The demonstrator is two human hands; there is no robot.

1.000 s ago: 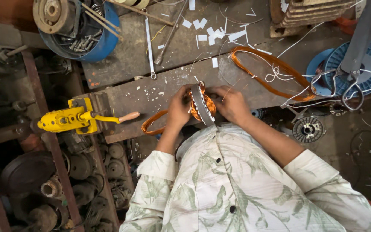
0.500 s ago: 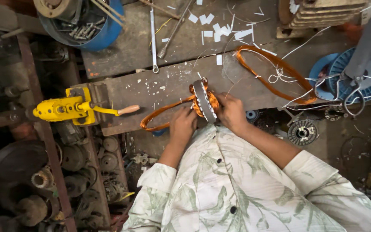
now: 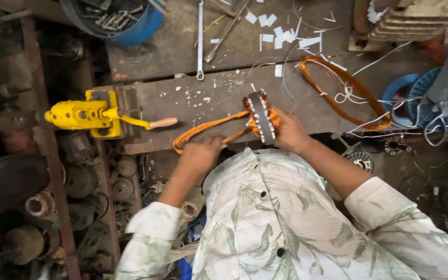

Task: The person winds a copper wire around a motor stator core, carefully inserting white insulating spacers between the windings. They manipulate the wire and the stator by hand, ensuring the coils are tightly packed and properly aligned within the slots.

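A round motor stator (image 3: 262, 116) wound with copper wire stands on edge on the wooden workbench (image 3: 208, 96). My right hand (image 3: 290, 130) grips its right side. A long loop of copper wire coil (image 3: 203, 130) trails left from the stator along the bench's front edge. My left hand (image 3: 199, 154) is closed on that loop near its left end, down at the bench edge.
A yellow hand-crank winder (image 3: 92, 115) is clamped at the bench's left end. A spanner (image 3: 200, 39) and white paper scraps (image 3: 281, 35) lie farther back. Another copper coil (image 3: 346, 91) lies right, near blue wire spools (image 3: 436, 98). Old motor parts (image 3: 42, 207) fill the floor left.
My left hand has moved left and down from the stator, drawing the copper loop out along the bench edge. My right hand stays on the stator.
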